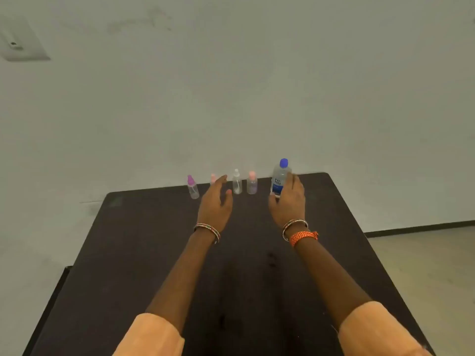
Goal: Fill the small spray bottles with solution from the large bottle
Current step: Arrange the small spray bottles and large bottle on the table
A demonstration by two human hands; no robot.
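Fingers of both hands spread loose, left hand hiding one small bottle (pink cap).

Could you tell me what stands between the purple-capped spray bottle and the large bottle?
In the head view, three small spray bottles: a pink-capped one partly behind the left hand, a clear-capped one, another pink-capped one.

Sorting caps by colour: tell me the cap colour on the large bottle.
Blue. The large bottle has a blue cap, seen clearly in the head view.
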